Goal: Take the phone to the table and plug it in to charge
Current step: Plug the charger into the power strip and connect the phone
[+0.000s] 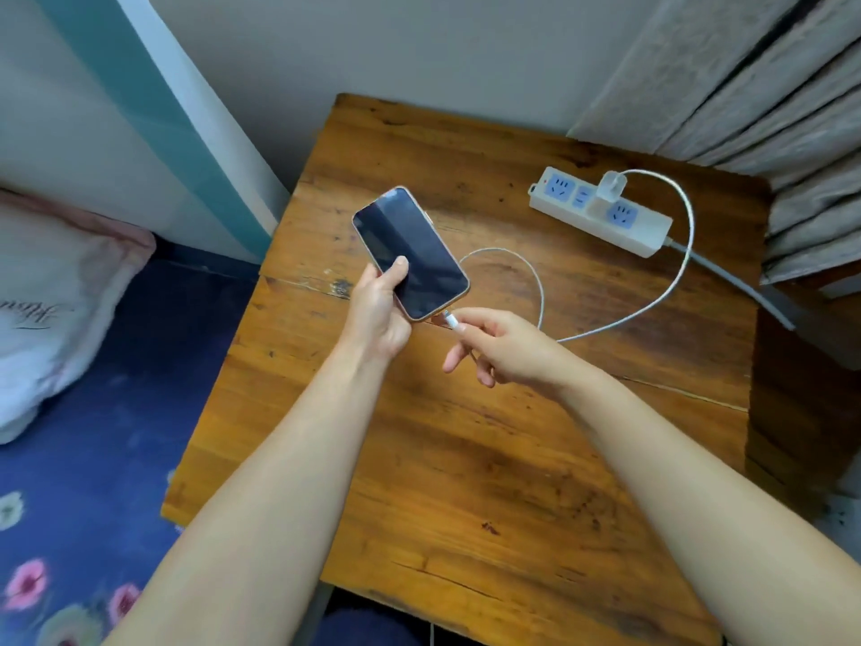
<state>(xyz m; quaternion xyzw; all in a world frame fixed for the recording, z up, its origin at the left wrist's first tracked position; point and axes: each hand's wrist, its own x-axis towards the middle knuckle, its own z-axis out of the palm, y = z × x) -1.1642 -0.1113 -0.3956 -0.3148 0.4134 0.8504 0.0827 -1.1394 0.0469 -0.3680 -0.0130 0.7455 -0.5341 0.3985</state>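
My left hand (379, 314) holds a phone (414, 244) with a dark screen and a rose-gold edge above the wooden table (466, 459), thumb on the screen. My right hand (503, 347) pinches the white connector end of the charging cable (671, 291) right at the phone's bottom edge; whether the plug sits in the port I cannot tell. The cable loops across the table to a white charger (612, 186) plugged into a white power strip (601, 209) at the back right.
A grey curtain (768, 86) hangs at the back right beside the table. A bed with a blue floral sheet (93, 459) and a pale pillow (56, 310) lies to the left. The wall is behind the table.
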